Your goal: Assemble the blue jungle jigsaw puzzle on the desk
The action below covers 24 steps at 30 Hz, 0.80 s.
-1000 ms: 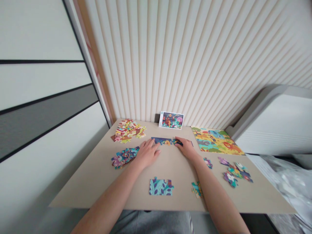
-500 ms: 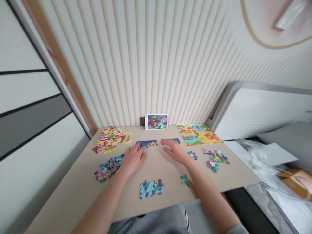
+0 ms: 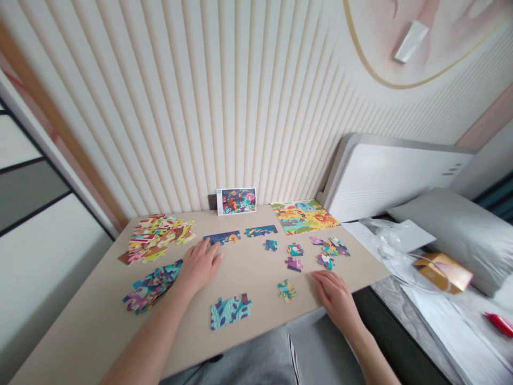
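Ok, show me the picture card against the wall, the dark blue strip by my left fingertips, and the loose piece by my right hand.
picture card [image 3: 236, 200]: head view, middle of its printed face.
dark blue strip [image 3: 222, 238]: head view, centre of the joined pieces.
loose piece [image 3: 287, 290]: head view, middle of the piece.

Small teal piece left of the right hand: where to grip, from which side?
Pinch the teal piece across two opposite edges, fingertips coming straight down. It lies flat on the table, apart from others, so only edges offer a hold. The right hand is nearest.
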Available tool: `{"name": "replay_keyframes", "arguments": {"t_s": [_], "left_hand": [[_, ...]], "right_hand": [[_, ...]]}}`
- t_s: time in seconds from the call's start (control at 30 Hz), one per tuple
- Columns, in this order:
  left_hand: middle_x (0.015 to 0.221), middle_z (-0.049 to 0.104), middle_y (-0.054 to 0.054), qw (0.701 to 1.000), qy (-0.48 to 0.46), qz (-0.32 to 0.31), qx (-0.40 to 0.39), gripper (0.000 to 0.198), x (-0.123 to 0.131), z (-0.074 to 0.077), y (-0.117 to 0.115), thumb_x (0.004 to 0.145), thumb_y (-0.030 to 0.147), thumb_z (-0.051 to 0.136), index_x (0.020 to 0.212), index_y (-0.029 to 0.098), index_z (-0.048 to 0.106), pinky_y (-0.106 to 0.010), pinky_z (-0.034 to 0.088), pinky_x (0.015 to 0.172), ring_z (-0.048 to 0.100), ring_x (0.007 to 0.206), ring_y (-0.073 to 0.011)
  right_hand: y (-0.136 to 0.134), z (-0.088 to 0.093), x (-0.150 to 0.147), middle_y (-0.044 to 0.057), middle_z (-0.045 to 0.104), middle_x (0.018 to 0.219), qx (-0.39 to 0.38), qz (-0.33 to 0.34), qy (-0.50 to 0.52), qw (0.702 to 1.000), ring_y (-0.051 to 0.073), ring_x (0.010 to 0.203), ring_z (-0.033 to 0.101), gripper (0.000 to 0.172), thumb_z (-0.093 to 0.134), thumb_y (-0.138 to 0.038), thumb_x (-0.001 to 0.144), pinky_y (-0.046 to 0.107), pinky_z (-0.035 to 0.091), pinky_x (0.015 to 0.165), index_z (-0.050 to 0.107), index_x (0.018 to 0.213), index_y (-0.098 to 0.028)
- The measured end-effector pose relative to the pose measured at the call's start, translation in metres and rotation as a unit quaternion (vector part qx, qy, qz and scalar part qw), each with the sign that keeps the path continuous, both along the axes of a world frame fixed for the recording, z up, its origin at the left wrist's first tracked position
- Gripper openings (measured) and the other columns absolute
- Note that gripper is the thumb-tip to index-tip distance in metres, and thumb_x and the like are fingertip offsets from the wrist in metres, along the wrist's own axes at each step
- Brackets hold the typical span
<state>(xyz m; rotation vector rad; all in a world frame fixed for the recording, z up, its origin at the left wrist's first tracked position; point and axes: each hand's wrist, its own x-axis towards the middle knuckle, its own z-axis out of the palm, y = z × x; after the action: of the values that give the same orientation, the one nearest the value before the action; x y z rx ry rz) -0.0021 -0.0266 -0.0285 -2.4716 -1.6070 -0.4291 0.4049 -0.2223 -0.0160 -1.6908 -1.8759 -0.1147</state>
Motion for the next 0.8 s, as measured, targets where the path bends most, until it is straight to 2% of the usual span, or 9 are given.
{"name": "replay_keyframes", "arguments": {"t_s": [0.13,0.27,0.4,0.5,0.57,0.67,0.8], "left_hand": [[0.147,0.052,-0.018,1.000,0.000,-0.007,0.005,0.047,0.001,-0.002,0.001,0.102,0.042,0.042,0.140,0.020,0.058,-0.050,0.034,0.114,0.048,0.137,-0.0330],[0.146,0.053,-0.017,1.000,-0.012,-0.019,0.013,0.045,0.002,0.000,0.001,0.102,0.041,0.042,0.137,0.019,0.059,-0.048,0.036,0.114,0.049,0.135,-0.0323],[0.144,0.055,-0.015,1.000,-0.009,-0.022,0.016,0.043,0.003,0.003,0.000,0.101,0.039,0.043,0.137,0.020,0.059,-0.048,0.038,0.112,0.052,0.131,-0.0317],[0.143,0.056,-0.015,0.999,-0.018,-0.026,0.014,0.042,0.003,0.003,0.000,0.101,0.038,0.044,0.137,0.020,0.059,-0.048,0.039,0.112,0.053,0.129,-0.0316],[0.142,0.056,-0.015,0.999,-0.027,-0.028,0.010,0.042,0.003,0.003,0.000,0.101,0.037,0.044,0.136,0.020,0.059,-0.048,0.039,0.112,0.053,0.129,-0.0313],[0.142,0.056,-0.015,0.999,-0.029,-0.029,0.006,0.042,0.004,0.003,0.000,0.101,0.036,0.044,0.137,0.020,0.059,-0.047,0.039,0.111,0.054,0.128,-0.0309],[0.143,0.055,-0.016,0.999,-0.019,-0.025,0.008,0.042,0.004,0.002,-0.001,0.101,0.035,0.043,0.137,0.018,0.059,-0.047,0.039,0.111,0.054,0.127,-0.0312]], "right_hand": [[-0.005,-0.014,0.049,0.011,0.070,0.121,0.023,-0.118,-0.027,0.992,0.030,0.111,0.065,0.035,0.044,-0.034,0.099,0.049,0.052,0.097,0.070,0.121,-0.026],[0.004,-0.023,0.057,0.012,0.069,0.122,0.018,-0.139,-0.059,0.988,0.030,0.111,0.064,0.036,0.045,-0.036,0.098,0.049,0.051,0.097,0.070,0.122,-0.026],[0.014,-0.028,0.045,0.010,0.069,0.123,0.017,-0.125,-0.059,0.990,0.029,0.113,0.063,0.036,0.044,-0.033,0.098,0.047,0.051,0.097,0.070,0.122,-0.028],[0.016,-0.025,0.035,0.010,0.068,0.124,0.014,-0.123,-0.066,0.990,0.031,0.116,0.062,0.036,0.045,-0.033,0.098,0.049,0.051,0.098,0.070,0.123,-0.029],[0.019,-0.018,0.025,0.010,0.067,0.127,0.010,-0.111,-0.066,0.992,0.032,0.120,0.060,0.036,0.045,-0.034,0.099,0.050,0.050,0.099,0.069,0.124,-0.029],[0.035,0.000,-0.001,0.010,0.066,0.131,-0.007,-0.053,-0.054,0.997,0.031,0.123,0.058,0.035,0.046,-0.033,0.100,0.049,0.048,0.103,0.068,0.127,-0.029],[0.081,0.022,-0.041,0.010,0.064,0.134,-0.053,0.041,-0.046,0.997,0.029,0.126,0.057,0.037,0.051,-0.029,0.098,0.048,0.045,0.107,0.066,0.131,-0.028]]}}
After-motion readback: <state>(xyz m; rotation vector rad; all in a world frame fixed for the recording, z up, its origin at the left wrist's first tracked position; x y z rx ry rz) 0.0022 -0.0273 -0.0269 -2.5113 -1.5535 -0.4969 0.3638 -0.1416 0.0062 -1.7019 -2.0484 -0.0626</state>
